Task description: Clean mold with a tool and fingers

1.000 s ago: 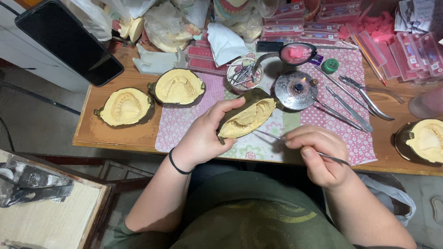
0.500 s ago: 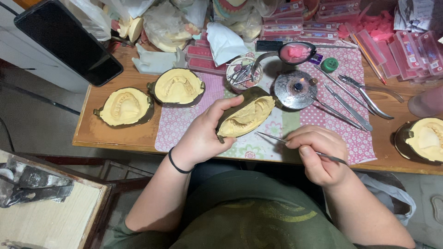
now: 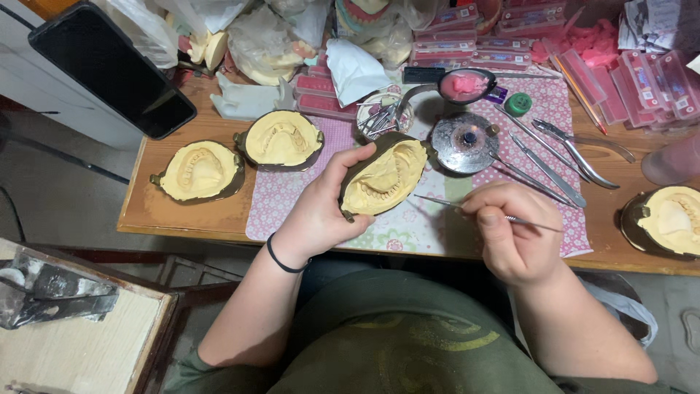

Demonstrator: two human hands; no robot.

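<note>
At centre frame, the left hand (image 3: 317, 211) still grips the yellow dental mould (image 3: 385, 177), while the right hand (image 3: 514, 233), pinching the thin metal pick (image 3: 437, 201), has drawn its tip slightly back from the cast.

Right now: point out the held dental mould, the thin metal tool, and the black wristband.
held dental mould (image 3: 385, 177), head view, on its yellow plaster face.
thin metal tool (image 3: 437, 200), head view, on the bare shaft near the tip.
black wristband (image 3: 281, 259), head view, on the band across the left wrist.
</note>
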